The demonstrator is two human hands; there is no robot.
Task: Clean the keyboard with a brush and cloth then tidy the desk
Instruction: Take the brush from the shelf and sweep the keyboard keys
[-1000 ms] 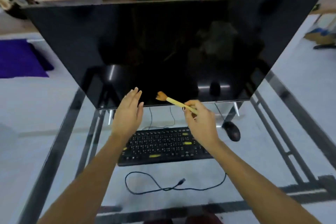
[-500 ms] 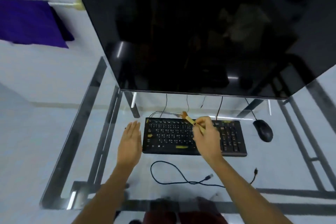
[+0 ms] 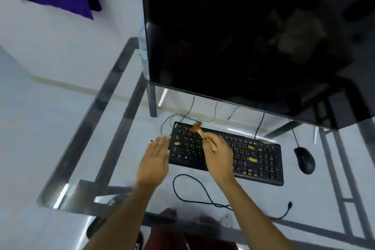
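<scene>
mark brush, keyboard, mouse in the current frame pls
brush point(image 3: 196, 127), head view, on the brown bristle tuft over the keyboard's top-left keys.
keyboard point(image 3: 256, 161), head view, on the keys of its right half.
mouse point(image 3: 304, 158), head view, on the middle of its black body.

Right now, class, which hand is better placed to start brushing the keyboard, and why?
The right hand: it already grips the brush, bristles over the keyboard's top-left keys. The left hand is open beside the keyboard, holding nothing.
</scene>
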